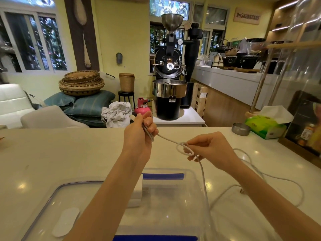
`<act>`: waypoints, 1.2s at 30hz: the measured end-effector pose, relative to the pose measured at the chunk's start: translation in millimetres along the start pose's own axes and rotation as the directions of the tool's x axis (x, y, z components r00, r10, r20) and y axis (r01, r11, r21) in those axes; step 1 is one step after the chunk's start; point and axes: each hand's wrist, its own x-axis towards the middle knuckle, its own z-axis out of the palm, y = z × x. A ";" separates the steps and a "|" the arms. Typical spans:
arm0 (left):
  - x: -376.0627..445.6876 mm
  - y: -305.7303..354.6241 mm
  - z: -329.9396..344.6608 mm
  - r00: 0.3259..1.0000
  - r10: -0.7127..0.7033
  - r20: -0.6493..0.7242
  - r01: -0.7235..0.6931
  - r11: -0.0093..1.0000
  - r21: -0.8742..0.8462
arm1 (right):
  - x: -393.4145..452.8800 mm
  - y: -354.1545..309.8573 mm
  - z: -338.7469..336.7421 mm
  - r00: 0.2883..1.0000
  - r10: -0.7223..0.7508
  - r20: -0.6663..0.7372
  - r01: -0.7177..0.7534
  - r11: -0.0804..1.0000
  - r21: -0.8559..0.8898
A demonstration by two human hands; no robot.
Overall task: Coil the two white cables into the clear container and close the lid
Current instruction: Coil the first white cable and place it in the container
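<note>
Lid [52,202] left of container [191,178]

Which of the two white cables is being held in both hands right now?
The thicker white cable, strung between the left hand and right hand above the clear container. The thinner cable lies loose on the counter to the right, untouched.

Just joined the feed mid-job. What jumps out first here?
Two bare arms reach over the white counter: the left hand grips a bundle of white cable, and the right hand pinches a small loop of it. Below them sits the open clear container, its lid lying to its left. A big black coffee roaster stands behind.
</note>
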 end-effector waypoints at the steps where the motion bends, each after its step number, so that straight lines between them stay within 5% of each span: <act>1: -0.6 1.7 0.5 1.000 0.011 0.008 -0.011 1.000 0.005 | 3.9 1.1 -5.4 0.999 0.031 0.026 -0.030 0.999 -0.021; 11: -6.3 9.9 6.3 0.994 0.102 0.042 -0.102 0.995 0.015 | 29.3 14.0 -45.5 0.989 0.144 0.033 -0.122 0.924 -0.361; 19: -1.5 13.3 4.9 0.991 0.131 0.020 -0.130 0.991 -0.041 | 26.2 19.9 -38.9 0.998 -0.035 0.048 0.058 0.761 -0.646; 24: 16.5 31.3 -11.7 0.983 0.146 -0.110 -0.162 0.976 -0.144 | 17.2 32.1 -44.0 0.984 -0.171 0.056 0.154 0.638 -0.754; 29: 23.8 33.1 -18.6 0.987 0.109 -0.121 -0.130 0.973 -0.191 | 17.2 46.9 -40.1 0.981 -0.179 0.076 0.172 0.619 -0.766; 32: 26.3 34.8 -11.4 0.992 0.111 -0.065 -0.122 0.970 -0.208 | 19.7 49.8 -33.9 0.992 -0.002 0.126 0.078 0.793 -0.604; 36: 33.8 38.8 -0.1 0.991 0.136 0.007 -0.135 0.986 -0.094 | 18.5 38.3 -31.1 0.910 0.131 0.394 -0.041 0.973 -0.228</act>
